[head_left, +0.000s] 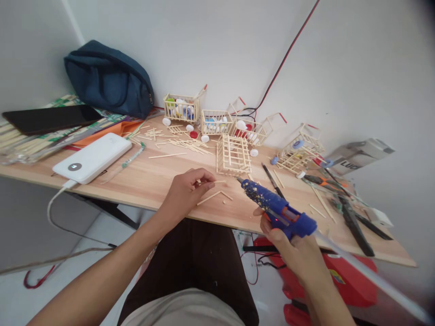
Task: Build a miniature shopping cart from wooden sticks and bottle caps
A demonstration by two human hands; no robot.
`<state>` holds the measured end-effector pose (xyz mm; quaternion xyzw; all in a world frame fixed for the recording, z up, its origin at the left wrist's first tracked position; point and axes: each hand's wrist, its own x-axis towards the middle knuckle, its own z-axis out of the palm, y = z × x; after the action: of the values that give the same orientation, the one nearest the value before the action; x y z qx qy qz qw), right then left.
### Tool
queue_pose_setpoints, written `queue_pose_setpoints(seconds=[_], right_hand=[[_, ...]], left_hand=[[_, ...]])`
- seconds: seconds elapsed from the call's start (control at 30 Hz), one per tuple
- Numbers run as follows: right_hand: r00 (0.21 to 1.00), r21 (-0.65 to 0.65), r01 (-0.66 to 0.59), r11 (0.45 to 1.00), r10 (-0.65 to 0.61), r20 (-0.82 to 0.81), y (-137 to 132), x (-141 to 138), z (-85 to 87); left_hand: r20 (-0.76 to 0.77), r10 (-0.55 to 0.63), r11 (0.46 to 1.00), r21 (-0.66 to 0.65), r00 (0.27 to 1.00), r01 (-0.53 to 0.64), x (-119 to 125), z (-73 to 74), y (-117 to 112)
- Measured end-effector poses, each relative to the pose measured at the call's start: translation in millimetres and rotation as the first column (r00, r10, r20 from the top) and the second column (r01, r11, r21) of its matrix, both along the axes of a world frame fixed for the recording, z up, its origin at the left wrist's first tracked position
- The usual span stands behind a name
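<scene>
Between the thumb and fingers of my left hand (192, 188) is a thin wooden stick (220, 181), its free end pointing right. My right hand (288, 244) grips a blue glue gun (278, 206) with specks on its barrel; a long clear glue stick (370, 274) trails from its back. The nozzle is just right of the held stick, apparently apart from it. Below lie two short sticks meeting at an angle (220, 192); whether they are joined I cannot tell. A slatted stick basket (234, 154) stands right behind the nozzle.
Several small stick carts with bottle-cap wheels (181, 108) line the wall. Loose sticks (190, 145) lie before them. At left are a white power bank (93, 156), a phone (50, 118) and a blue bag (108, 81). Pliers (326, 182), a black pen (272, 179) and black-handled scissors (355, 226) lie right.
</scene>
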<state>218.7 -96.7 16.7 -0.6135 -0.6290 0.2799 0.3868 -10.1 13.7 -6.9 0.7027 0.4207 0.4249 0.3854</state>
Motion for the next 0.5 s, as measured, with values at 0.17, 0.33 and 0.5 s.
queue_pose_setpoints(seconds=[0.17, 0.33, 0.5], right_hand=[[0.866, 0.205, -0.062, 0.977, -0.049, 0.497, 10.8, 11.5, 5.9], [0.703, 0.429, -0.089, 0.899, -0.248, 0.666, 18.7, 38.3, 9.4], [0.553, 0.516, 0.119, 0.848, -0.488, 0.675, 19.3, 69.3, 21.7]], left_hand=[[0.049, 0.025, 1.0, -0.016, 0.998, -0.024, 1.7, 4.6, -0.3], [0.113, 0.048, 0.998, -0.04, 0.992, -0.044, 1.5, 7.2, 1.3], [0.185, 0.076, 0.997, -0.043, 0.98, -0.069, 0.1, 5.1, 6.9]])
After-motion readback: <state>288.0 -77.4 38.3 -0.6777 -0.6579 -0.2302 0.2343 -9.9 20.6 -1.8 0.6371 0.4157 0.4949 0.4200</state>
